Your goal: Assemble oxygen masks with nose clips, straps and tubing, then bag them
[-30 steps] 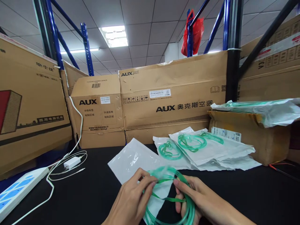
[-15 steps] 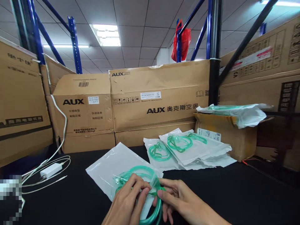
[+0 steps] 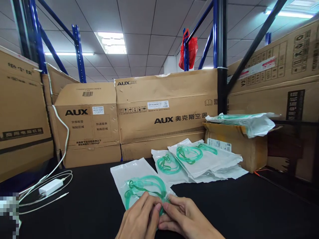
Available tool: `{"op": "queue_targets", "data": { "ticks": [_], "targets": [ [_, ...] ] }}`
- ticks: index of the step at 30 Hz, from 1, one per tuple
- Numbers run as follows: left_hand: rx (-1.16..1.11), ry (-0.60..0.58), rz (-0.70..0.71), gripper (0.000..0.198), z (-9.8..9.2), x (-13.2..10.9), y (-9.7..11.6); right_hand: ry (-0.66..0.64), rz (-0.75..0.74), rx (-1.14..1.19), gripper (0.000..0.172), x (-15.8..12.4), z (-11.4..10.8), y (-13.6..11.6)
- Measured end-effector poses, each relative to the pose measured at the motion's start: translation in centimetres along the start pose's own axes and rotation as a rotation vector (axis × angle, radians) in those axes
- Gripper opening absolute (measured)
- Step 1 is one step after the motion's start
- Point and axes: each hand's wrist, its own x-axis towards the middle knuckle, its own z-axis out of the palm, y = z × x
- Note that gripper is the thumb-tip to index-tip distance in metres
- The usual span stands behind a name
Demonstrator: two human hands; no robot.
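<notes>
A white-backed, clear-fronted plastic pouch lies tilted on the black table, with a coil of green tubing and a thin green strap showing in it. My left hand is closed at the pouch's near edge, thumb and fingers pinched together. Right beside it, my right hand pinches the same edge, fingers curled under and the thumb towards my left hand. Both sets of fingertips nearly touch, and they hide the near part of the pouch and tubing. Beyond, several similar pouches with green tubing lie overlapping.
At the right back, another pouch rests on a small open carton. Large cardboard boxes stand along the back and sides. A white power adapter with looped cables lies at left. Blue and black rack posts rise behind.
The pouch has turned and shifted right, closer to the other pouches. The tubing loop that hung out towards me no longer shows there. My hands have drawn closer together at the pouch's near edge.
</notes>
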Motion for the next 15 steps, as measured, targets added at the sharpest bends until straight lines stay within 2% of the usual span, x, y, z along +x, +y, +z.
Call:
{"op": "queue_targets", "data": {
  "ticks": [4,6,10,12,15],
  "targets": [
    [-0.028,0.109,0.055,0.029,0.5,0.0,0.0,-0.016,0.001,0.036,0.056,0.3,0.6,-0.1],
    [-0.029,0.128,0.061,0.029,0.3,0.0,0.0,-0.009,0.019,0.051,0.055,0.0,0.6,-0.4],
    [0.07,0.125,0.068,0.027,-0.2,-0.3,0.0,0.021,0.051,0.051,0.043,-1.0,0.2,-1.0],
    [0.153,0.14,0.066,0.027,-0.3,-0.9,-0.3,0.074,0.055,0.077,0.045,-1.6,0.0,-1.1],
    [0.326,0.19,0.053,0.04,-0.5,-2.5,-1.5,0.174,0.073,0.16,0.052,-2.0,-0.5,-0.7]
  ]
}}
